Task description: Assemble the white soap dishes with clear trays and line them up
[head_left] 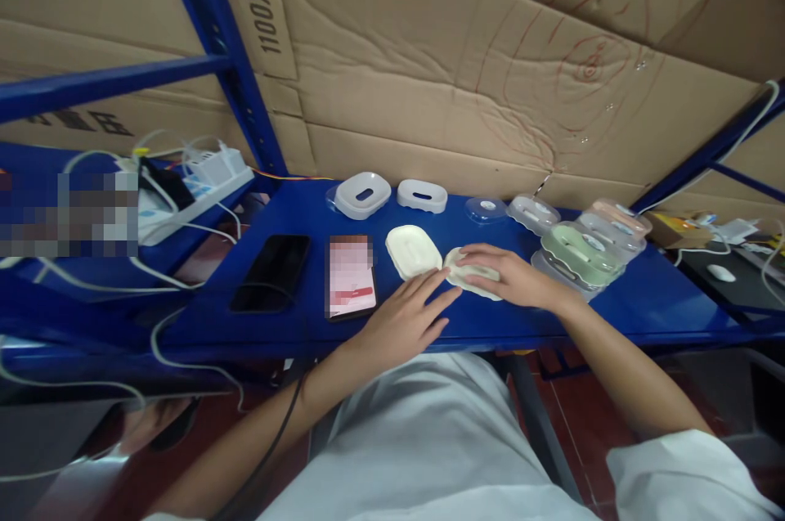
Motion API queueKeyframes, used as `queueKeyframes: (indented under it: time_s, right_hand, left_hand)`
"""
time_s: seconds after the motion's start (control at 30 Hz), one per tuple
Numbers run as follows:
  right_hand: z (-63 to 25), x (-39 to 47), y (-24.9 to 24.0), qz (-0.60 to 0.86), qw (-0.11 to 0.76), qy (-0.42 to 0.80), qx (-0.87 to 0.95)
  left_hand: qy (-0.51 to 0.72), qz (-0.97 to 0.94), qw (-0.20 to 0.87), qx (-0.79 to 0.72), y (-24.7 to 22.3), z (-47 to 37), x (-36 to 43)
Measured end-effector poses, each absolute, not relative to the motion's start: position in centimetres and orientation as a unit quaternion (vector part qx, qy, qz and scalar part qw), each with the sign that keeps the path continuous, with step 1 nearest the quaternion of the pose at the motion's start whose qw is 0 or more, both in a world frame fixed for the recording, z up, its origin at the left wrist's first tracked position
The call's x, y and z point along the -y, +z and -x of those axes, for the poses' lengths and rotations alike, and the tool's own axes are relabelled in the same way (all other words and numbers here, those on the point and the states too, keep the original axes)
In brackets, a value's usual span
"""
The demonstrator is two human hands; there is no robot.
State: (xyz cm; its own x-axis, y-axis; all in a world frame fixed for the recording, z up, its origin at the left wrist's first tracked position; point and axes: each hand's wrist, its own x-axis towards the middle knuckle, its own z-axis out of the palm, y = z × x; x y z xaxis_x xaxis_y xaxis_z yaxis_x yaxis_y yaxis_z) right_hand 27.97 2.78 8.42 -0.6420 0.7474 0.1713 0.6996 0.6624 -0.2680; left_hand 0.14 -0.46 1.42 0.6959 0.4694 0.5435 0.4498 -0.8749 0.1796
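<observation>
Dish (414, 249), pale cream, rounded and oblong with a shallow hollow, lies on the blue table (650, 308), just beside a cream piece (467, 269) that has a wavy edge and is partly covered. Palm down, the left hand (405, 315) stretches its fingers loosely spread toward the near side of both, while the right hand (512, 273) bends over the piece from the right, thumb apart from fingers; whether it grips cannot be told.
</observation>
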Motion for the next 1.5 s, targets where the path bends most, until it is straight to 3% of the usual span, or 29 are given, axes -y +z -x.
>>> queueKeyframes:
  time_s: [0.1, 0.33, 0.53, 0.7, 0.97, 1.2, 1.5]
  right_hand:
    - [-25.6, -3.6, 8.7, 0.389, 0.175, 0.074, 0.902]
    - [-18.3, -7.5, 7.9, 0.434, 0.049, 0.007, 0.900]
    - [-22.4, -10.3, 7.7, 0.414, 0.058, 0.027, 0.908]
    - [-25.0, -11.8, 7.8, 0.456, 0.121, -0.012, 0.882]
    - [-21.1, -17.7, 8.5, 0.525, 0.055, -0.044, 0.848]
    - [-21.6, -10.1, 9.3, 0.533, 0.095, -0.084, 0.837]
    - [-17.9, -4.5, 6.9, 0.517, 0.056, -0.075, 0.851]
  left_hand:
    - [0.272, -0.940, 0.005, -0.205, 1.5, -0.2, 0.4]
    - [0.243, -0.955, 0.010, -0.171, 1.6, -0.3, 0.8]
    - [0.262, -0.940, -0.002, -0.221, 1.9, -0.2, 0.8]
    - [0.276, -0.923, 0.022, -0.268, 1.7, -0.2, 0.9]
    - [0.231, -0.930, 0.039, -0.283, 1.6, -0.1, 1.0]
    - [0.292, -0.910, -0.027, -0.292, 1.8, -0.3, 0.9]
    - [0.363, -0.836, -0.091, -0.402, 1.5, -0.5, 0.7]
